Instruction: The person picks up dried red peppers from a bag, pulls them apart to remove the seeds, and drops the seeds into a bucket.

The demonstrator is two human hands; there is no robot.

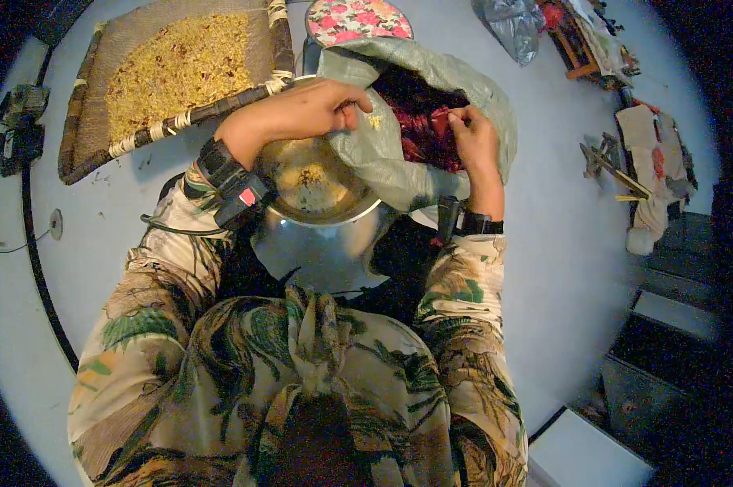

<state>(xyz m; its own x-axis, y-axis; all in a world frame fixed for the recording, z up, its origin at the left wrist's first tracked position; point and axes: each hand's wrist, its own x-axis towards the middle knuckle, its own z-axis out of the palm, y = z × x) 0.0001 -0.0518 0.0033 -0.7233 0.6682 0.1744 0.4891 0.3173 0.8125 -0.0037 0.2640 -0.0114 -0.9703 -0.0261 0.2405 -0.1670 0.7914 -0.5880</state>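
Note:
A pale green woven sack (480, 77) lies open at upper centre, with dark red dried pods (419, 122) inside. My right hand (474, 138) is over the sack's opening, its thumb and fingers pinched on a red pod (441, 120). My left hand (322, 109) hangs over the sack's left edge, above the metal bowl, fingers curled; whether anything is between them is too small to tell. Below it, the shiny metal bowl (326, 219) holds some yellow bits at its bottom. A few yellow bits also rest on the sack beside my left hand.
A square woven tray (78, 146) with yellow seeds spread on it stands at upper left. Behind the sack is a round floral-topped stool (358, 22). A clear plastic bag (517, 32) lies at the upper right, and cloths (644, 162) and sticks lie at the right.

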